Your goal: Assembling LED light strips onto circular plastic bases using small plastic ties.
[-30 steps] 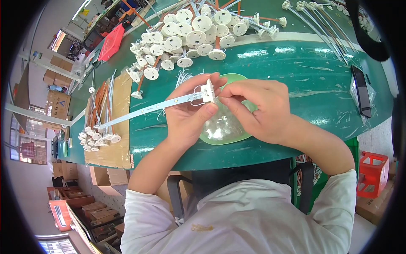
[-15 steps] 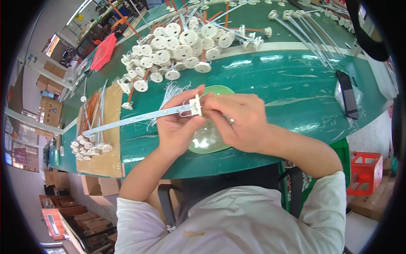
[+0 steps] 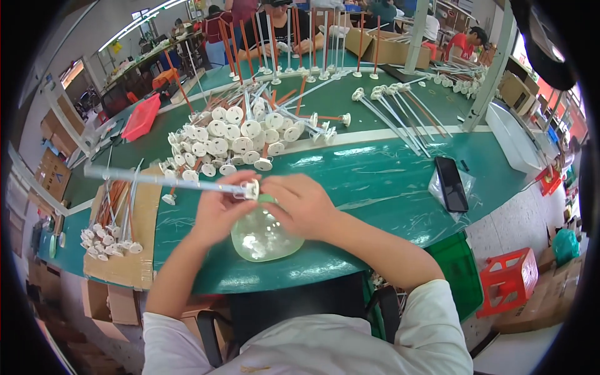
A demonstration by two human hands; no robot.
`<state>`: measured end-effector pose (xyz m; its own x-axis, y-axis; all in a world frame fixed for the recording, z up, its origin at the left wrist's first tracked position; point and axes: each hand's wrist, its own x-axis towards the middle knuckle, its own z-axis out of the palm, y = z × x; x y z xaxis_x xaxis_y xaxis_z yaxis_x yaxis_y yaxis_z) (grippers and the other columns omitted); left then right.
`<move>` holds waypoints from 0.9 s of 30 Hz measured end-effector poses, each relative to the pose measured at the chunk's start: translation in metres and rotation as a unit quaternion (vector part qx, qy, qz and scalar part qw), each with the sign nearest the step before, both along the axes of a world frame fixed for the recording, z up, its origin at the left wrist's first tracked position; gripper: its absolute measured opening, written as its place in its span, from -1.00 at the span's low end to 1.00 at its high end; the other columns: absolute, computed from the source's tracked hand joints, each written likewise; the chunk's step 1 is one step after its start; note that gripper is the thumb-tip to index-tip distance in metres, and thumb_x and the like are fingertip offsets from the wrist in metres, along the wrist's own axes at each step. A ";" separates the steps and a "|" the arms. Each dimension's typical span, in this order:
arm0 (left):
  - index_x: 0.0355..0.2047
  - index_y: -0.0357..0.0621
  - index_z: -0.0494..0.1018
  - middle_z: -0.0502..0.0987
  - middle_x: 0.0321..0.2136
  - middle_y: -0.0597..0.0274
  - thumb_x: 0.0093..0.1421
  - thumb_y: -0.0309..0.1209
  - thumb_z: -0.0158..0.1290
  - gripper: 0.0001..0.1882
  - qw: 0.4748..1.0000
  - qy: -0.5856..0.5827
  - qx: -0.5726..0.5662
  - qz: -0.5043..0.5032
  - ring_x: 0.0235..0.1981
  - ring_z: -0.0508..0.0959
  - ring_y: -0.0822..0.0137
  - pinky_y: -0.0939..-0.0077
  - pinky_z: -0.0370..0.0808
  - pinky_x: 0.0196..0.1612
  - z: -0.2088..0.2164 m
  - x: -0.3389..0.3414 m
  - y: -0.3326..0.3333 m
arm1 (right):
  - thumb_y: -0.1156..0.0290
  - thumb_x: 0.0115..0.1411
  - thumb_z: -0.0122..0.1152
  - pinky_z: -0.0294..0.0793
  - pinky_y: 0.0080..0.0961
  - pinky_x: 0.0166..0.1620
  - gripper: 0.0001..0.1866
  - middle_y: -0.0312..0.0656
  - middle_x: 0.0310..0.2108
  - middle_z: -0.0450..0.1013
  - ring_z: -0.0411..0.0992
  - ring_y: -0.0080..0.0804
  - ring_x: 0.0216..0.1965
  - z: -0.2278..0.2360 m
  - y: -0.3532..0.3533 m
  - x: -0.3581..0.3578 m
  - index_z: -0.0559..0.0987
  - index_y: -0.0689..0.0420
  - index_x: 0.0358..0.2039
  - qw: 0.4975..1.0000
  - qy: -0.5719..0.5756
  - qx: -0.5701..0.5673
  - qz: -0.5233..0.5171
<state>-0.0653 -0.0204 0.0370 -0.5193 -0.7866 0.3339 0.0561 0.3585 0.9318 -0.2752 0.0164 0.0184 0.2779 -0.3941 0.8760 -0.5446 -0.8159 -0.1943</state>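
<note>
left hand (image 3: 215, 212) holding pale strip (image 3: 169, 182) by white cap (image 3: 252, 189), over pale green bowl (image 3: 267, 258) near front edge of table (image 3: 375, 194); right hand (image 3: 304, 203) touching cap, can't tell what it's pinching. piece seemingly needing work; capped strips (image 3: 251, 129) lying piled toward far edge, finished or waiting unclear. no lettering reading legibly.

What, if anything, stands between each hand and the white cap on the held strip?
Nothing visible. The left hand holds the cap at the strip's end. The right hand is close beside the cap; fingertip contact can't be made out. The bowl sits below, not between.
</note>
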 end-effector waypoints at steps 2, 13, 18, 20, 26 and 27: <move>0.16 -0.22 0.33 0.55 -0.17 0.27 0.10 -0.68 0.18 -0.41 0.995 -0.041 0.082 0.034 -0.16 0.54 0.50 0.53 0.52 -0.03 0.016 0.009 -0.008 | 0.42 0.01 0.38 0.53 -0.27 -0.22 -0.71 -0.20 -0.23 0.54 0.51 -0.12 -0.27 -0.003 -0.010 -0.012 0.54 0.13 -0.23 0.998 0.017 0.026 -0.054; -0.21 -0.26 0.54 0.59 -0.55 0.23 0.03 -0.29 0.30 -0.63 0.832 -0.426 -0.026 0.354 -0.59 0.57 0.45 0.50 0.52 -0.49 0.086 0.282 -0.046 | 0.51 0.09 0.30 0.49 -0.38 -0.27 -0.91 -0.12 -0.41 0.54 0.51 -0.20 -0.39 -0.005 -0.032 -0.032 0.55 0.20 -0.40 0.992 -0.030 0.057 -0.109; -0.43 -0.32 0.58 0.61 -0.57 0.16 -0.01 -0.21 0.31 -0.64 0.723 -0.522 0.027 0.452 -0.65 0.61 0.39 0.48 0.55 -0.53 0.072 0.388 0.011 | 0.54 0.06 0.33 0.49 -0.41 -0.30 -0.89 -0.14 -0.37 0.56 0.52 -0.23 -0.39 -0.008 -0.034 -0.018 0.54 0.21 -0.42 0.997 -0.009 0.051 -0.054; -0.50 -0.28 0.59 0.62 -0.57 0.15 -0.03 -0.16 0.29 -0.64 0.672 -0.575 0.105 0.454 -0.62 0.64 0.39 0.49 0.58 -0.49 0.062 0.404 0.028 | 0.53 0.05 0.33 0.49 -0.41 -0.32 -0.88 -0.12 -0.33 0.56 0.52 -0.23 -0.37 -0.009 -0.037 -0.016 0.53 0.22 -0.42 0.999 0.021 0.032 -0.029; -0.45 -0.12 0.63 0.64 -0.48 0.01 -0.08 0.01 0.22 -0.57 0.594 -0.705 -0.088 0.377 -0.50 0.64 0.08 0.27 0.58 -0.34 0.035 0.438 0.011 | 0.51 0.02 0.34 0.52 -0.41 -0.32 -0.85 -0.07 -0.28 0.57 0.54 -0.20 -0.31 -0.013 -0.030 -0.030 0.58 0.19 -0.35 0.992 0.027 0.081 -0.093; -0.44 -0.08 0.64 0.64 -0.46 0.00 -0.11 0.03 0.20 -0.56 0.581 -0.688 -0.210 0.380 -0.41 0.62 -0.02 0.17 0.55 -0.29 0.019 0.459 0.016 | 0.51 0.01 0.33 0.53 -0.38 -0.28 -0.83 -0.07 -0.29 0.57 0.54 -0.18 -0.30 -0.016 -0.038 -0.023 0.59 0.19 -0.34 0.995 0.016 0.078 -0.068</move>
<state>0.3935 -0.0043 0.0562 -0.0778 -0.9629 0.2583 -0.9622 0.0047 -0.2723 -0.2977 -0.0218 0.0021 0.2396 -0.5596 0.7934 -0.6555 -0.6961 -0.2930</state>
